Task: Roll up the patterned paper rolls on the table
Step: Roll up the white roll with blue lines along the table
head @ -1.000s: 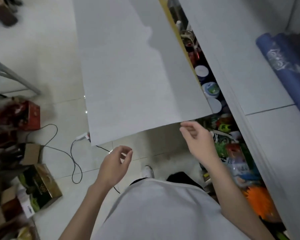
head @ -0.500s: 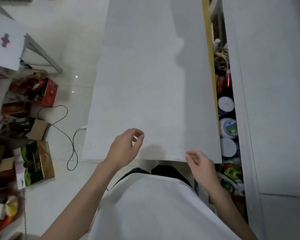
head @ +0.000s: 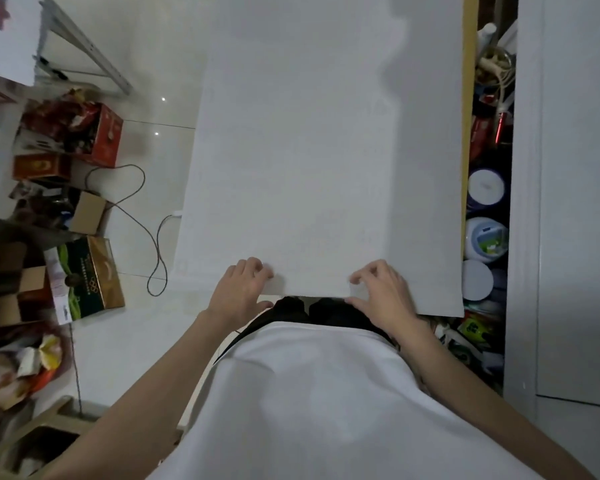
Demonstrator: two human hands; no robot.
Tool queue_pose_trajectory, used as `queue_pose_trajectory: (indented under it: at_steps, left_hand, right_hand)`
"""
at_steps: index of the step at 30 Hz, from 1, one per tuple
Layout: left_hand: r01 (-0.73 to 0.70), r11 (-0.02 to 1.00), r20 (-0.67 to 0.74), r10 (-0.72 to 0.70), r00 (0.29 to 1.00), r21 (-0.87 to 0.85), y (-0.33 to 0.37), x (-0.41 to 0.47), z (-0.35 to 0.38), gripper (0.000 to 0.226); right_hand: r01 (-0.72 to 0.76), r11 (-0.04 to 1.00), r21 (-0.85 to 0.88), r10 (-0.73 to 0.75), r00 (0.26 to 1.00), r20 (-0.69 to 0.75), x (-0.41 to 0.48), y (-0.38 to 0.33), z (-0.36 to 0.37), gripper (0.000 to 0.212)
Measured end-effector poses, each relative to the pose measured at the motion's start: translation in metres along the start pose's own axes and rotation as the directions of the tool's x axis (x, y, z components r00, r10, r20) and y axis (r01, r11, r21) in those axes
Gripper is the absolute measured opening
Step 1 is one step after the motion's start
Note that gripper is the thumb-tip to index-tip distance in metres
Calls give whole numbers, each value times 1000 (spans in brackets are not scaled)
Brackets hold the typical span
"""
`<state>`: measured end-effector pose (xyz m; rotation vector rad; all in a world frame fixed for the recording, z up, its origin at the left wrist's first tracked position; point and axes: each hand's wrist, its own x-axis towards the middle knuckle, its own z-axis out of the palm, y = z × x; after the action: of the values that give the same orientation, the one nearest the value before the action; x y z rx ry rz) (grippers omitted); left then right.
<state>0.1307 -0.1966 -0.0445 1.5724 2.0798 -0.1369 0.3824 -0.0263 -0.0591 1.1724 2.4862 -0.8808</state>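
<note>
Person standing, looking straight down. Long paper sheet (head: 309, 150) stretched out flat in front of them, running away toward the top of the view, plain white face up, no pattern visible on this side. What holds it up can't be told. Near edge of the sheet sits just in front of the person's white shirt (head: 309, 393).

Left hand (head: 241, 294) at the near edge, left of centre: fingers (head: 257, 266) curled down on top of the paper, thumb at the edge, grasping it. Right hand (head: 385, 296) at the same edge, right of centre: fingers (head: 371, 271) bent on the paper, thumb lying along the edge, also grasping it. Hands apart, a stretch of bare paper edge between them.

Narrow yellow strip (head: 466, 133) runs along the sheet's right side. Beyond it a gap stuffed with clutter, round white-and-blue tubs (head: 487, 188) among it, then a white panel (head: 575, 202) on the far right.

Left side: pale tiled floor (head: 146, 64), black cable (head: 136, 206) looping across it, red box (head: 101, 133) full of packets, green-and-gold box (head: 87, 275), more cartons and bags blurred at the left edge
</note>
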Motion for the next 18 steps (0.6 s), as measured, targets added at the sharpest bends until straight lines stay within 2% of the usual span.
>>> queue_pose_trajectory:
  at_steps: [3, 6, 9, 12, 14, 16, 18]
  left_hand:
    - [-8, 999, -8, 8, 1000, -37, -12, 8, -4, 47]
    - [-30, 994, -19, 29, 999, -103, -18, 15, -11, 34]
    - [-109, 980, -119, 89, 989, -165, -18, 19, -14, 26]
    - [-176, 984, -347, 156, 925, -24, -18, 26, -11, 33]
    - [-192, 978, -420, 211, 882, 88, -22, 31, -11, 36]
    - [-193, 969, -367, 238, 899, 155, -29, 37, -12, 42]
    - [-190, 962, -255, 238, 937, 197, -35, 42, -13, 56]
  right_hand:
    - [29, 999, 45, -27, 998, -49, 2, 4, -5, 23]
    - [8, 997, 72, -9, 1000, 14, 7, 1, -13, 14]
    - [-56, 989, 140, 53, 998, 28, 15, -4, -21, 8]
    - [-120, 969, 216, 146, 983, -107, 25, -8, -27, 8]
    - [-137, 961, 242, 181, 969, -171, 34, -10, -30, 9]
    - [-134, 949, 287, 194, 962, -194, 44, -9, -31, 6]
    - [-99, 950, 297, 167, 963, -212, 51, -9, -29, 6]
